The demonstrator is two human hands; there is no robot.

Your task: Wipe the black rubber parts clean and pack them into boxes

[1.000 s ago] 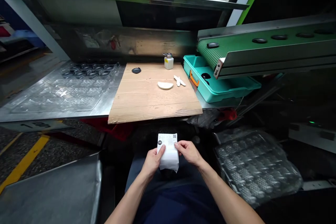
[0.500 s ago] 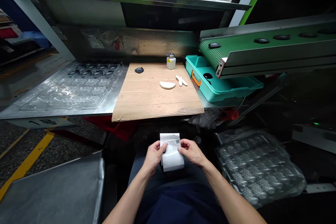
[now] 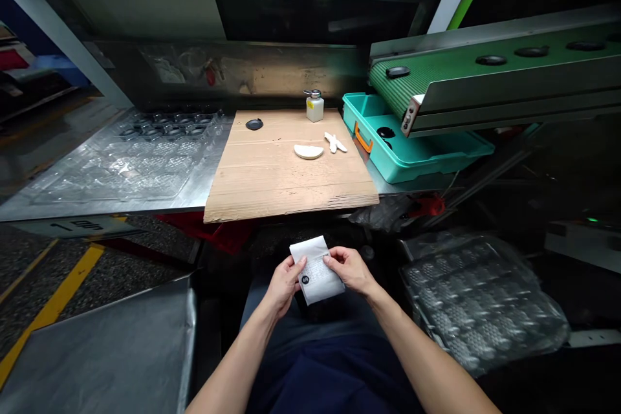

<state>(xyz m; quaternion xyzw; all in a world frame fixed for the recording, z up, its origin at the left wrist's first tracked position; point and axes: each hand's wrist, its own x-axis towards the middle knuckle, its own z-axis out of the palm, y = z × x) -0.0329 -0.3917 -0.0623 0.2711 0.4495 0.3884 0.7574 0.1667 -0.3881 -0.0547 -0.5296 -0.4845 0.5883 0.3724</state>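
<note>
Both my hands hold a small white printed label sheet point(image 3: 316, 268) over my lap, below the bench edge. My left hand point(image 3: 284, 284) pinches its left edge with the thumb on top. My right hand point(image 3: 352, 270) pinches its right edge. The sheet is tilted, with a black round mark near its lower left and fine print across the middle. Ahead of the hands a brown cardboard sheet point(image 3: 286, 174) lies on the metal bench.
On the cardboard lie a black round part point(image 3: 254, 123), a white curved piece point(image 3: 308, 151), white tweezers point(image 3: 334, 141) and a small pump bottle point(image 3: 314, 105). A teal bin point(image 3: 412, 152) sits under a green conveyor point(image 3: 485, 71) carrying black parts. Clear blister trays lie left point(image 3: 121, 162) and lower right point(image 3: 480, 304).
The label sheet has been turned and tilted between my hands, so its black mark now sits lower left. Both hands rose slightly.
</note>
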